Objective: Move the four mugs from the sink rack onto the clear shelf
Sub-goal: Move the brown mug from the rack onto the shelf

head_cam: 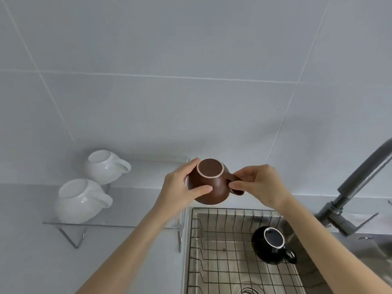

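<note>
Overhead, brown mug [212, 183] upturned (pale foot ring); left hand [180, 187] around body; right hand [261, 185] pinching handle.

Pale grey wall tiles [191, 49] rise behind a grey faucet [360, 183], with the pale bench [25, 251] far to its left.
</note>
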The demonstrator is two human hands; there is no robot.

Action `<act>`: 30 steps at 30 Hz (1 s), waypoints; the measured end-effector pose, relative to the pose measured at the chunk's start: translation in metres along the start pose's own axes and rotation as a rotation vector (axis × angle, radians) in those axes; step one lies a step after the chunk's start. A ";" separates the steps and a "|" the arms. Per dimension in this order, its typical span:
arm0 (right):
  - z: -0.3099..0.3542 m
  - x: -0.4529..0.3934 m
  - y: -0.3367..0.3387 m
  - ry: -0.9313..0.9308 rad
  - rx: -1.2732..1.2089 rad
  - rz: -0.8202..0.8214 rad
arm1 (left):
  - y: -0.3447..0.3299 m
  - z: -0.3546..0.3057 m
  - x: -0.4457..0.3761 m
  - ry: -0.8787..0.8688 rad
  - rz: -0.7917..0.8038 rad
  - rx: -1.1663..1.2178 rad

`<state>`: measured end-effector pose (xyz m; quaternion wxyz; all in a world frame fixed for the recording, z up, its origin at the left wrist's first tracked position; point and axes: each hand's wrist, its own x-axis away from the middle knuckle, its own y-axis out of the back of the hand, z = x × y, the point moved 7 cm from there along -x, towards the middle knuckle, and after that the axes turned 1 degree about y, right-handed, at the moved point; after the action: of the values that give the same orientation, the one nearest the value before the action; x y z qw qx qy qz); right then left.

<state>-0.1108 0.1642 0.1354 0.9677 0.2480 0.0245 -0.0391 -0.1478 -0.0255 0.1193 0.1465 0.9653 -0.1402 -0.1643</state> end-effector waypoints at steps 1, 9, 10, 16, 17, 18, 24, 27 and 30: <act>0.009 -0.005 -0.006 0.012 -0.004 0.006 | 0.012 -0.001 -0.004 0.001 -0.004 -0.003; 0.057 -0.051 -0.067 0.072 -0.014 0.011 | 0.095 0.010 -0.024 0.014 -0.013 -0.016; 0.057 -0.056 -0.076 0.069 -0.014 0.014 | 0.101 0.014 -0.027 0.018 0.005 -0.037; 0.043 -0.081 -0.117 -0.002 -0.018 0.025 | 0.120 0.056 -0.040 0.099 0.060 -0.073; 0.040 -0.083 -0.122 -0.015 -0.029 0.030 | 0.121 0.063 -0.041 0.110 0.062 -0.081; 0.036 -0.086 -0.126 -0.026 -0.034 0.034 | 0.121 0.070 -0.041 0.118 0.063 -0.080; 0.024 -0.097 -0.139 -0.048 -0.010 0.035 | 0.121 0.091 -0.044 0.163 0.065 -0.097; 0.019 -0.097 -0.143 -0.062 -0.004 0.033 | 0.119 0.095 -0.047 0.167 0.074 -0.118; 0.017 -0.099 -0.146 -0.058 0.025 0.023 | 0.119 0.099 -0.049 0.162 0.074 -0.112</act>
<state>-0.2219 0.0353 0.0869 0.9652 0.2591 -0.0066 -0.0356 -0.2547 -0.1425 0.0822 0.2173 0.9598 -0.1541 -0.0878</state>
